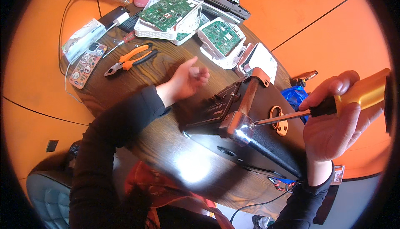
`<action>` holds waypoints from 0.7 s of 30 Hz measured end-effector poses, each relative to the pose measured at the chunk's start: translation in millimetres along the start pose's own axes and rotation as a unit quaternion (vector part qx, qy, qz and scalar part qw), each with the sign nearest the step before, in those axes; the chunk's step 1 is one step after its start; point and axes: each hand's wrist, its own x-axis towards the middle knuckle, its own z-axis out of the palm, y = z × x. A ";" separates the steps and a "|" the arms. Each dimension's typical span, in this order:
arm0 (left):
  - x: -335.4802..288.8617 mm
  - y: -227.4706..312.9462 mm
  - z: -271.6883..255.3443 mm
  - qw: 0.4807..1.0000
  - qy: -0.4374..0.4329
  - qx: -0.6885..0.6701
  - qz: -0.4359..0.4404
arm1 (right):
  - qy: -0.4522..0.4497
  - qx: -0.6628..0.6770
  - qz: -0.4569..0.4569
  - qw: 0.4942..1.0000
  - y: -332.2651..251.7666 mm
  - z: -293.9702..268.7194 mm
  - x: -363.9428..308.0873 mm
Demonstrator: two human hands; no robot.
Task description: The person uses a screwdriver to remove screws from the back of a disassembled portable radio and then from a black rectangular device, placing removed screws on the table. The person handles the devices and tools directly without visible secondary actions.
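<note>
Right of the orange-and-black pliers (130,59), my empty left hand (186,81) is loosely half-curled above the table (166,68), then the black case (285,147) sits with its metal corner (236,128) at the tip of the yellow-handled screwdriver (362,90) that my right hand (327,135) clasps.

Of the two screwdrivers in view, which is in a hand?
The yellow-handled screwdriver, gripped in the right hand, its tip at a metal corner; the red-handled one lies on the table.

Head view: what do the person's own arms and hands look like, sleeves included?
Both the left hand and right hand are bare, with no gloves. The left sleeve and right sleeve are plain, long and black, ending near the wrists.
</note>
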 end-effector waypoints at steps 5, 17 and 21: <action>-6.1 -8.1 1.7 0.996 -0.077 0.015 -0.046 | -0.013 -0.047 0.062 0.997 -5.3 -4.3 -0.1; -7.9 -8.1 3.0 0.992 -0.115 0.030 -0.037 | -0.046 -0.105 0.004 0.993 -27.4 -14.0 -16.5; -8.2 -7.7 1.8 0.989 -0.141 0.030 -0.040 | -0.039 -0.094 -0.001 0.995 -26.9 -16.3 -16.2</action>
